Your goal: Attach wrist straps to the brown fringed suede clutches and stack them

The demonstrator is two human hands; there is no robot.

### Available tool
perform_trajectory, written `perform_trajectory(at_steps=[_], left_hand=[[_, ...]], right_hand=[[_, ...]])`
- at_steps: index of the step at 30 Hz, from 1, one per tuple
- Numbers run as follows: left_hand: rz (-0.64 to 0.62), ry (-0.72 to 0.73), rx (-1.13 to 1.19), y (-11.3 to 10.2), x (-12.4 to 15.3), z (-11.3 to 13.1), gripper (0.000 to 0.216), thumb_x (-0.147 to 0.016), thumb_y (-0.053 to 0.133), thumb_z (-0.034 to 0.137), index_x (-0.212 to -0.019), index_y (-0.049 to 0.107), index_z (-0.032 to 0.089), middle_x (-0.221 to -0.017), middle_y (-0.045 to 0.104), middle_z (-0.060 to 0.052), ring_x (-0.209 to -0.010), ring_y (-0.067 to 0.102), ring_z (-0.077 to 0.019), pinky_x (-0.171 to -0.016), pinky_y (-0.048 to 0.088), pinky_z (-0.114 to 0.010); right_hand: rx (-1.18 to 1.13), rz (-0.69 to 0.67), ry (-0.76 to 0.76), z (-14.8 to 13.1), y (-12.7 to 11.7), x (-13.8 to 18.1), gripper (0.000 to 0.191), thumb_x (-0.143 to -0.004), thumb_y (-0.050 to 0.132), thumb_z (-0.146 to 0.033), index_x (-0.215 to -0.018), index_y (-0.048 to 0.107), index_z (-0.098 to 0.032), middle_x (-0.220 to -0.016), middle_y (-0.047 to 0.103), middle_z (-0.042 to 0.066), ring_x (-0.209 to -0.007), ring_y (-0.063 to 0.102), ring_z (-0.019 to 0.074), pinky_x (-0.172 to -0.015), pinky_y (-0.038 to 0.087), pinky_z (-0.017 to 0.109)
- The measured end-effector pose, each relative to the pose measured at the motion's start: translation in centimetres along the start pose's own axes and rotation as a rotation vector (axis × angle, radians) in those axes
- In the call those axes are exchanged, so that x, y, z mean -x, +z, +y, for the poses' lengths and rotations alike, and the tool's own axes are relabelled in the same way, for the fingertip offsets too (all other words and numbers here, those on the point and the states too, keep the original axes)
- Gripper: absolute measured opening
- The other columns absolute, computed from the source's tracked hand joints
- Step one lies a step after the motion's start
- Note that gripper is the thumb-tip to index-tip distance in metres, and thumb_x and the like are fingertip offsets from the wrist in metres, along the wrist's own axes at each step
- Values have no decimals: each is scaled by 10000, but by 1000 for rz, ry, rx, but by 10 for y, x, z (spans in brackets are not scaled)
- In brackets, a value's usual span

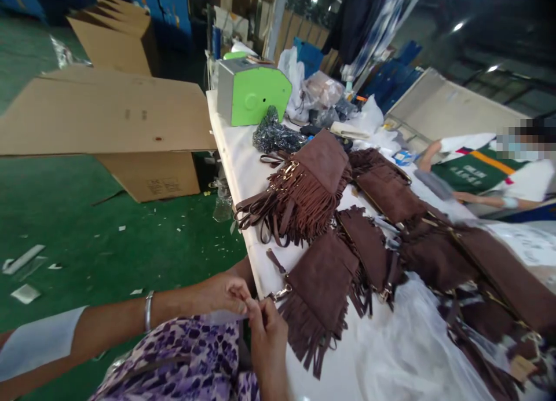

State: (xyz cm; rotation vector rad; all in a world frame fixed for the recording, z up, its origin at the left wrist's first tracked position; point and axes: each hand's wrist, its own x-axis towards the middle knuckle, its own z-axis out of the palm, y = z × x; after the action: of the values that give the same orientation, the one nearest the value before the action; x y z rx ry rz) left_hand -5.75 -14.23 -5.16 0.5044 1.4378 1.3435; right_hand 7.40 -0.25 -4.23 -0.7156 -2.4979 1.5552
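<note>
My left hand [223,294] and my right hand [267,337] meet at the near edge of the white table [243,175], both with fingers pinched together on something small that I cannot make out, beside the gold clasp [281,294] of a brown fringed suede bag [319,299]. A thin clear plastic piece shows under my left fingers. A silver bangle [149,311] is on my left wrist. More brown fringed bags [304,186] lie in a row across the table.
A green and grey machine [247,91] stands at the table's far end among plastic bags. Clear plastic sheeting [408,343] covers the near right. Flattened cardboard boxes [108,117] stand on the green floor at left. Another person [478,175] leans on the table at right.
</note>
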Motion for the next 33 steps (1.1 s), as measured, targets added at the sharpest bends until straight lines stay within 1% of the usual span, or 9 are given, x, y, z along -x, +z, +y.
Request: perform_trajectory(at_steps=[2, 4, 7, 8, 10, 13, 22, 27, 33], left_hand=[[53, -48, 47, -5, -7, -9, 472, -663, 770, 578, -749, 586, 152, -676, 625, -6, -600, 532, -137, -556, 367, -229], [122, -59, 67, -12, -14, -19, 485, -669, 752, 601, -711, 575, 151, -626, 599, 2, -546, 487, -124, -514, 324, -226], [155, -19, 98, -24, -20, -26, 507, -676, 726, 629, -734, 601, 141, -659, 628, -16, -571, 510, -137, -528, 338, -230], [169, -8, 85, -29, -21, -26, 501, -683, 723, 623, -737, 610, 138, -667, 636, -19, -581, 516, -139, -534, 339, -228], [195, 4, 41, -36, -24, -23, 470, -715, 709, 595, -746, 634, 132, -681, 650, -21, -601, 527, -139, -547, 339, -223], [213, 24, 6, -43, -28, -16, 428, -755, 687, 556, -747, 661, 129, -696, 664, -19, -635, 546, -140, -580, 355, -216], [235, 11, -31, -47, -45, -10, 443, -762, 660, 557, -771, 690, 114, -744, 691, -38, -671, 565, -153, -614, 385, -221], [243, -5, -23, -43, -53, -6, 431, -741, 673, 551, -764, 683, 121, -730, 694, -42, -677, 581, -160, -630, 399, -228], [277, -40, -25, -39, -57, -6, 423, -727, 678, 541, -758, 674, 119, -725, 697, -47, -672, 585, -161, -630, 397, -231]], right_hand=[[48, -52, 1, -6, 1, -13, 370, -932, 478, -502, -650, 524, -268, -585, 567, -13, -556, 536, 203, -546, 407, 315], [171, -4, -35, -9, -8, -32, 350, -944, 465, -485, -704, 565, -251, -627, 599, -7, -576, 557, 194, -559, 404, 301], [491, 143, -217, -11, -26, -68, 263, -971, 438, -393, -927, 627, -216, -861, 673, 53, -791, 609, 213, -709, 429, 310], [604, 150, -293, -10, -31, -81, 238, -969, 448, -355, -1027, 625, -207, -962, 675, 77, -889, 603, 231, -771, 425, 328], [787, 77, -403, -6, -34, -101, 261, -949, 488, -271, -1180, 587, -203, -1079, 657, 96, -992, 577, 257, -833, 409, 361], [918, -38, -443, 4, -30, -118, 302, -926, 511, -174, -1222, 564, -203, -1063, 649, 81, -962, 578, 250, -826, 408, 368], [897, -77, -537, 23, -35, -118, 272, -955, 469, -132, -1209, 540, -198, -993, 637, 70, -909, 583, 219, -821, 427, 341], [977, -124, -619, 28, -38, -119, 395, -914, 473, -49, -1279, 507, -197, -1009, 630, 82, -884, 577, 234, -775, 436, 352], [820, -95, -532, 24, -38, -121, 272, -937, 510, -138, -1193, 557, -215, -1085, 604, 74, -966, 556, 222, -859, 418, 349]])
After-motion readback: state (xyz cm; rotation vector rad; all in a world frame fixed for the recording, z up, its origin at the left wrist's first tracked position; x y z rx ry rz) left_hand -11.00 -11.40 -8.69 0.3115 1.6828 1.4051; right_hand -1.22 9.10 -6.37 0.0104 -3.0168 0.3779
